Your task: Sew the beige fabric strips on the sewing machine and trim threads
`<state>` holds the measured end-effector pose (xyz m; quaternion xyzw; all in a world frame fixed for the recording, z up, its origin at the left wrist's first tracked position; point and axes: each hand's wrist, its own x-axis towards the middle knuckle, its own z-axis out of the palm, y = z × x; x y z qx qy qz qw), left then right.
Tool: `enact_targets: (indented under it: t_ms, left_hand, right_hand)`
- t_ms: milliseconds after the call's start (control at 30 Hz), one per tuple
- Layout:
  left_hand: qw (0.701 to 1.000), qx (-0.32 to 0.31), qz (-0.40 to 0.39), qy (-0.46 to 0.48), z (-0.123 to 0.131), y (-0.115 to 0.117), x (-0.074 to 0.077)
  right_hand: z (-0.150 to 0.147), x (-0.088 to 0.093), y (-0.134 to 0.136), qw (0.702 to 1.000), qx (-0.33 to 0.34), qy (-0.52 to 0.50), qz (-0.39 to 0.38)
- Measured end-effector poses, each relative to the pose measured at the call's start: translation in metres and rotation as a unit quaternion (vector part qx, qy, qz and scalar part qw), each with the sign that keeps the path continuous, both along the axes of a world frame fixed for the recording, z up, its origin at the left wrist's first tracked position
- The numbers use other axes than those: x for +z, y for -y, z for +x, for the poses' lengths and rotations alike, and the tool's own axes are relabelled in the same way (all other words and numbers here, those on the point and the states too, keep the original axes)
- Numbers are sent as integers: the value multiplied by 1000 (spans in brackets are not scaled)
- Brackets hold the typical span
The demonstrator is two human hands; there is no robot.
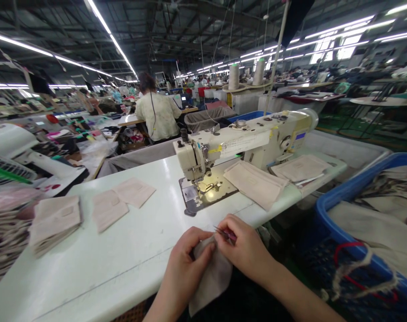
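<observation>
My left hand point(193, 252) pinches a beige fabric piece point(216, 277) by its upper edge, and the cloth hangs down past the table's front edge. In my right hand point(241, 241) is a pair of thread snips point(226, 233) with reddish handles. Their thin pointed blades face left, close to the top corner of the fabric. Both hands are closed and nearly touch each other. Just beyond them stands a white sewing machine point(196, 161) on the pale table point(143, 241). My fingers partly cover the snips, so I cannot tell whether the blades touch the cloth.
Left on the table lie a stack of beige pieces point(56, 219) and two loose pieces point(111, 208). More beige pieces point(255, 181) rest right of the needle. A blue basket point(327, 201) with fabric stands at right. Another person point(159, 112) sits with their back turned.
</observation>
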<state>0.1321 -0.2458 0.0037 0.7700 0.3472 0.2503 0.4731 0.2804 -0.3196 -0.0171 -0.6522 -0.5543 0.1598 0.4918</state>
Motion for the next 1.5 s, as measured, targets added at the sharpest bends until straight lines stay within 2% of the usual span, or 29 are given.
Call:
enact_targets:
  t_ms: [133,267,333,433,533,600,767,833,900,967,1100,1167,1233,1300,1400,1433,1500]
  left_hand:
    - [1000,4,-9,-18,0,1,0]
    - [996,41,-61,-40,-4,-1,1]
    - [995,57,-68,-43,-6,-1,1]
    - [995,66,-64,-33,-5,-2,-1]
    - [996,67,-49,-25,-3,-1,-3]
    - [996,67,-44,-26,-2,0,-5]
    - [997,53,-46,-34,-3,1,-3]
    - [997,48,-33,-41,-5,0,-2]
    - [997,58,17,-39,-10,1,0]
    - [990,80,115,-21,-14,3,2]
    - [940,85,330,-10,-17,14,2]
    - [910,60,408,-37,-13,21,-2]
    - [890,29,449,-68,-7,28,-9]
    - [893,0,444,-78,-3,33,-15]
    - [929,-28,368,-21,-3,38,-18]
    - [943,-13,332,7,-4,37,-18]
    - [964,68,250,61,-7,32,-15]
  right_hand:
    - [5,-2,-2,1000,8,-6,-11]
    - [24,-3,-3,994,-100,-35,24]
    - [33,-2,-3,992,-117,-39,19]
    - [34,0,-1,997,-66,-20,-22]
    - [22,1,2,997,-58,-25,-34]
    - [13,1,3,998,-47,-34,-19]
    - [11,-2,4,997,43,-29,51]
    - [16,-4,3,997,22,-35,60]
    - [20,-5,2,997,-33,-59,45]
    - [22,-3,2,993,-63,-99,9]
    - [14,9,4,977,5,-199,-72]
    - [8,13,6,968,3,-238,-86]
    - [3,13,6,964,-27,-250,-90]
    - [3,9,7,964,-44,-244,-93]
    - [8,1,7,966,-50,-239,-87]
    - [11,-1,7,964,-49,-246,-85]
    - [15,-3,8,957,-30,-274,-87]
